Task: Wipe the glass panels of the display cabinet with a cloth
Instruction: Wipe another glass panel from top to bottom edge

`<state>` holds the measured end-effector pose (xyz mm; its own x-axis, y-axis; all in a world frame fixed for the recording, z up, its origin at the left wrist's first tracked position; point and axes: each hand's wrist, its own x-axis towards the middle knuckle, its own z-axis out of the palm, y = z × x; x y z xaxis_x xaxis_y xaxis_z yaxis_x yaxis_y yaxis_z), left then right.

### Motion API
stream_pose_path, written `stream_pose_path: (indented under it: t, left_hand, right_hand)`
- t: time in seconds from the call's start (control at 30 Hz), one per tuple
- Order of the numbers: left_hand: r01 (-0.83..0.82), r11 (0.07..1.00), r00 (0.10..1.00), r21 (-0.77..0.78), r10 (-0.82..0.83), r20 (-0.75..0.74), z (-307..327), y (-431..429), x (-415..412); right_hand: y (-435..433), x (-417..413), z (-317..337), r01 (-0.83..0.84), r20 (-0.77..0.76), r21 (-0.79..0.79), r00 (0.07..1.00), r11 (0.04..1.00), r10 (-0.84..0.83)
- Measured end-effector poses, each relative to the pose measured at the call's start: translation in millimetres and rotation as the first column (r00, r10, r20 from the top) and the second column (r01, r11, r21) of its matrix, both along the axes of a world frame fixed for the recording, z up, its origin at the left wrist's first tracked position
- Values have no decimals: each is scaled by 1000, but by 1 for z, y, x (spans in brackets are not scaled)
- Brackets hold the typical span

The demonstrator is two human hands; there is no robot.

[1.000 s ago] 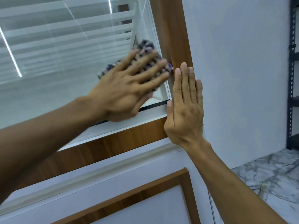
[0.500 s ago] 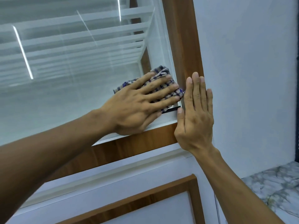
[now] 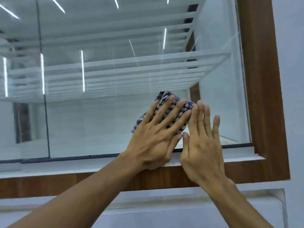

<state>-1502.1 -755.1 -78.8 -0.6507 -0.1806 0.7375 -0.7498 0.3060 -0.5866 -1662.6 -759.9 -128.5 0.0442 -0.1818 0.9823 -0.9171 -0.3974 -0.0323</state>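
A blue and white checked cloth (image 3: 164, 96) lies bunched flat against the cabinet's glass panel (image 3: 107, 112), low and right of centre. My left hand (image 3: 156, 135) presses it to the glass with straight spread fingers. My right hand (image 3: 202, 142) lies flat on the glass right beside it, fingers straight, fingertips touching the cloth's right edge. Most of the cloth is hidden under my left hand.
A brown wooden frame (image 3: 263, 96) borders the glass on the right and below. A dark vertical seam (image 3: 46, 112) splits the glass at the left. White shelves (image 3: 131, 66) show behind the glass. A white wall (image 3: 292, 63) stands at the far right.
Both hands and the cloth have slid left along the glass, away from the right frame. My right hand has moved off the wooden frame onto the glass. The view has tilted up and left.
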Motion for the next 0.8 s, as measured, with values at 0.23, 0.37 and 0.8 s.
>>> stream_pose_path:
  t: [0.23, 0.37, 0.8]
  left_hand:
    - [-45, 999, 990, -15, 43, -133, -4, 5, 74]
    - [-65, 998, 983, -6, 63, -174, -5, 7, 119]
    - [-103, 995, 927, 4, 98, -362, -21, 19, 266]
  right_hand:
    - [-2, 74, 20, -60, -128, -90, 991, 994, 48]
    - [-5, 111, 28, -73, -207, -93, 977, 993, 52]
    - [1, 251, 44, -99, -399, -110, 916, 989, 47]
